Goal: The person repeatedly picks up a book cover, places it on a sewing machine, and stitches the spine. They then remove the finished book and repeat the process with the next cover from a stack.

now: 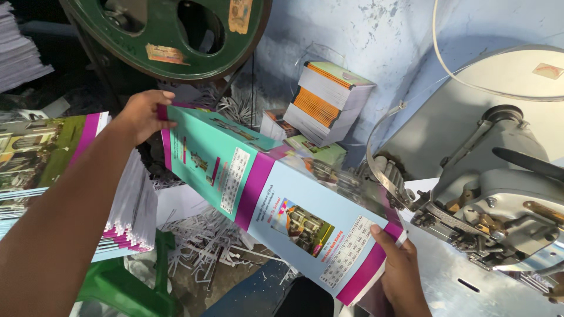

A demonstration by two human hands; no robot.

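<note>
Against a flaking pale-blue wall, the grey stitching machine (499, 194) stands rightmost, and just left of its head both hands grip a long folded booklet cover (276, 205), left hand (143, 114) clasping the far end, right hand (402, 276) pinching the near corner, seemingly aligning it for stitching, which calls for seating the fold squarely.

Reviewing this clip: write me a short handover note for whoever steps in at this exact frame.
Left hand: grips the far end of a folded booklet with printed covers, near the green wheel.
Right hand: holds the near end of the booklet beside the grey stitching machine.
The booklet spans between both hands, its fold uppermost, one end at the machine head.
Pile of like booklets lies at left; a small stack of books leans on the wall; paper trimmings cover the floor.
Done: many booklets already piled. Left: whether this one has been stitched cannot be told.
</note>
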